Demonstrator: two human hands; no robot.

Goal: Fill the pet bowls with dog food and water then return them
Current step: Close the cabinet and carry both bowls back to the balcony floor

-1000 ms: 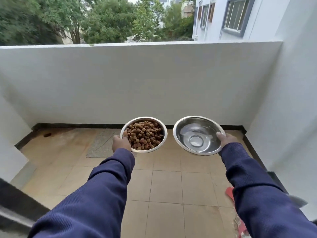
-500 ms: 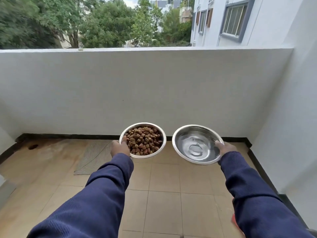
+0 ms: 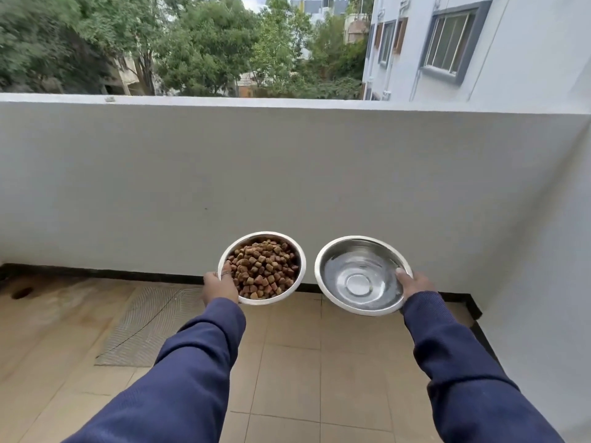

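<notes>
Holding: both bowls stay in the air over the tiled floor (image 3: 287,372), as before.
Change: wall (image 3: 287,174) looks closer; more trees show.
Left hand (image 3: 220,286): fingers clamped on food bowl (image 3: 289,251), thumb over rim.
Right hand (image 3: 415,284): grips water bowl (image 3: 335,260) likewise.
Direction: round bowls, mouths upward, side by side, apart.

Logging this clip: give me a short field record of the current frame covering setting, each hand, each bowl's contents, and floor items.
setting: balcony with tiled floor and white parapet wall
left hand: grips rim of food bowl, thumb over the edge
food bowl contents: brown kibble, nearly full
right hand: grips rim of water bowl, thumb inside
water bowl contents: clear water, shallow
bowl position: both held in the air, side by side, apart
floor items: grey mat at left
</notes>
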